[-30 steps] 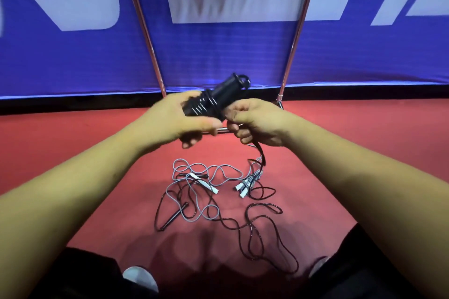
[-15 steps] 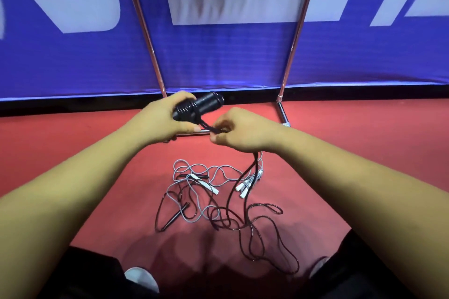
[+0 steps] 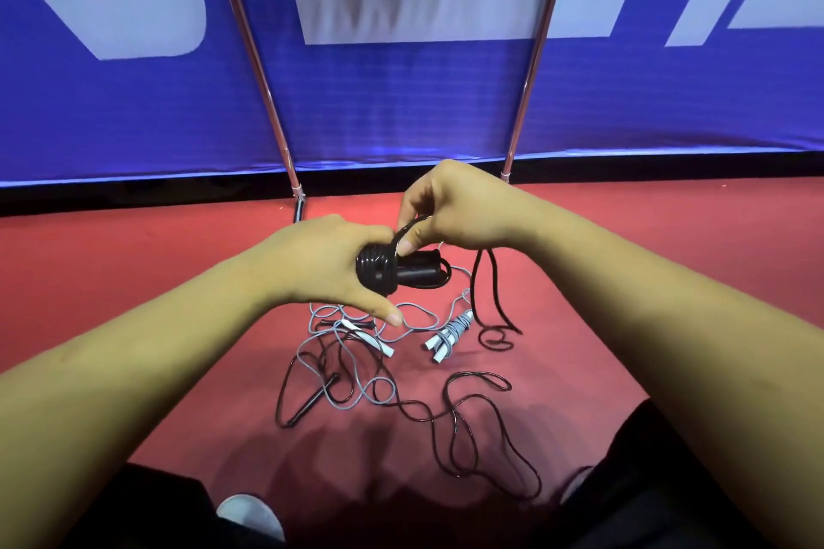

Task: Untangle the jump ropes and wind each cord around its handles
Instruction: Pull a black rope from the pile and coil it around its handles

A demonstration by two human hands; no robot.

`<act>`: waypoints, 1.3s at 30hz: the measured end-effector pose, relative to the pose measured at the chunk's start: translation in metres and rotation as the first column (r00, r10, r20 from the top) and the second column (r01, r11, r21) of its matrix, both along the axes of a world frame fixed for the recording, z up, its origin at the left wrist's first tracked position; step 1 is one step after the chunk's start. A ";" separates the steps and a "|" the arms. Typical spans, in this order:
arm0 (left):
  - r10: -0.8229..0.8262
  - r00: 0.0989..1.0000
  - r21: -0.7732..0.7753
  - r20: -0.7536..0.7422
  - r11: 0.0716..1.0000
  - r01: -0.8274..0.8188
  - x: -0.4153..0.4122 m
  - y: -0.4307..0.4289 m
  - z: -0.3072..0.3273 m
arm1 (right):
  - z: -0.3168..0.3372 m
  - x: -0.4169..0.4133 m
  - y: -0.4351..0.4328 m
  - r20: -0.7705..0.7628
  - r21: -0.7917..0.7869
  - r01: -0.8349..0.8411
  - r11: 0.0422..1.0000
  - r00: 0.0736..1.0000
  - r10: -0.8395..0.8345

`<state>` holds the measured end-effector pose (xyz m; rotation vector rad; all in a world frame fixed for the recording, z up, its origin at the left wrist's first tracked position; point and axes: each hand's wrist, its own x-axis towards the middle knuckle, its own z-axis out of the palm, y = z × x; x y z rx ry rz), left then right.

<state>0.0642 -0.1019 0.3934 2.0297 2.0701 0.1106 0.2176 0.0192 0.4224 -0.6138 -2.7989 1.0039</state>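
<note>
shoe: pale toe of a shoe (image 3: 249, 513) pokes in at the bottom edge
floor: red floor (image 3: 133, 281), loose black cord (image 3: 475, 290) snaking over it, all tangled up with a grey cord (image 3: 343, 407)
white handles (image 3: 446, 337): bundled together, just right of the mess
left hand (image 3: 321, 267): wrapped round the black handles (image 3: 414, 272), cord coils on the near end
right hand (image 3: 455, 210): pinching the black cord right above the coils
back: blue banner (image 3: 401, 103), two metal poles (image 3: 249, 58)

The head view looks forward and down, near the floor (image 3: 89, 245), facing the banner (image 3: 401, 111).
</note>
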 end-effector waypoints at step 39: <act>0.332 0.905 0.169 0.266 0.908 -0.383 -0.037 0.001 0.004 | -0.025 -0.015 -0.031 0.045 -0.181 0.076 0.981 0.997 -0.069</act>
